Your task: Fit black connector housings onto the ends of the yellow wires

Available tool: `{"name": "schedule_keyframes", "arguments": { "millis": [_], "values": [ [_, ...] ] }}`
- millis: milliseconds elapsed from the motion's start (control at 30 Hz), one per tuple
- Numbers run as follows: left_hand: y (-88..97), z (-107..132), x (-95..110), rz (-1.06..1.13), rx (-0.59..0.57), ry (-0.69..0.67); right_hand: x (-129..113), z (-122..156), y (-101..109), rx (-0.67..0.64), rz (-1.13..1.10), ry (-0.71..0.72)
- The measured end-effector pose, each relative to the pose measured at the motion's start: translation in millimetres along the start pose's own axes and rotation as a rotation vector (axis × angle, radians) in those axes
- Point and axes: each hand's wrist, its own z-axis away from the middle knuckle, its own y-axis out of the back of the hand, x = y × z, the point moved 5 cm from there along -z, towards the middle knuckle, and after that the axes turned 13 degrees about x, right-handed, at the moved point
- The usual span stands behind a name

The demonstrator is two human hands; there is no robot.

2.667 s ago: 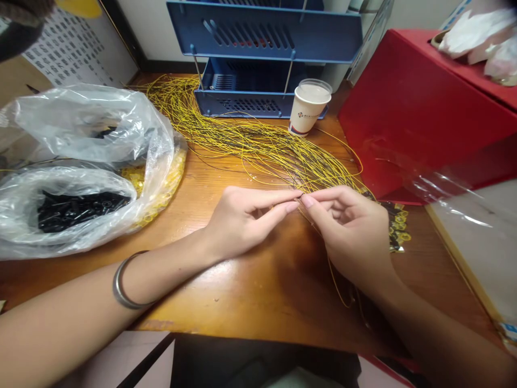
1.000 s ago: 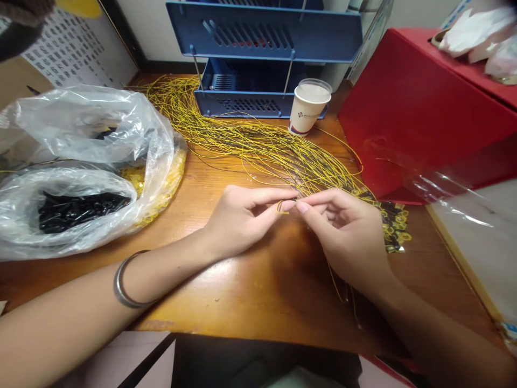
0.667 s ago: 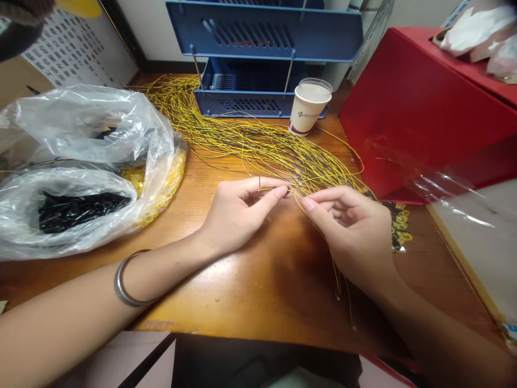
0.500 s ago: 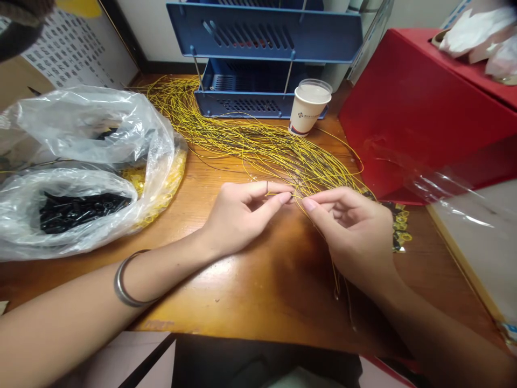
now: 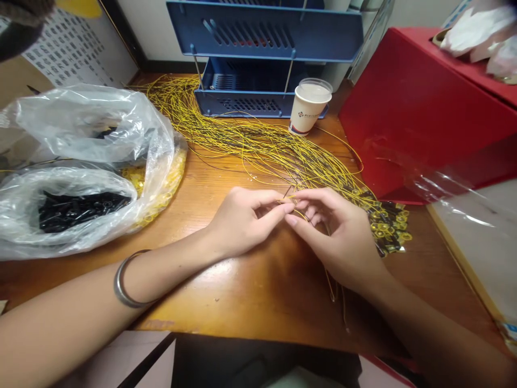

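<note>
Above the wooden table, my left hand is closed, its thumb and forefinger pinching a thin yellow-and-black wire. My right hand is also closed, in a pinch on the same wire right beside the left fingertips; the exact grip point is too small to make out. Wire ends hang below the right palm toward the table's front edge, with tiny tips. Just behind the hands runs a long bundle of yellow and black wires. Its right end has a heap of yellow and black end pieces.
On the left, clear plastic bags hold black pieces and yellow rings. A paper cup stands before a blue file tray. A large red box fills the right back.
My right hand has moved left and turned, so its fingertips now meet the left ones. The hanging wire ends shifted slightly left, and more of the end-piece heap shows.
</note>
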Motion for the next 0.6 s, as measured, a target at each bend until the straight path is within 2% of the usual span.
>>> {"name": "schedule_keyframes", "arguments": {
  "millis": [167,433,600],
  "values": [
    [1.0,0,0,-0.066,0.028,-0.042,-2,1,2,0.030,-0.055,0.043],
    [-4.4,6,5,-0.161,-0.093,-0.302,-22,5,5,-0.053,-0.196,0.286],
    [-4.5,5,9,-0.202,-0.088,-0.340,-26,6,10,0.014,-0.165,0.279]
  ]
}}
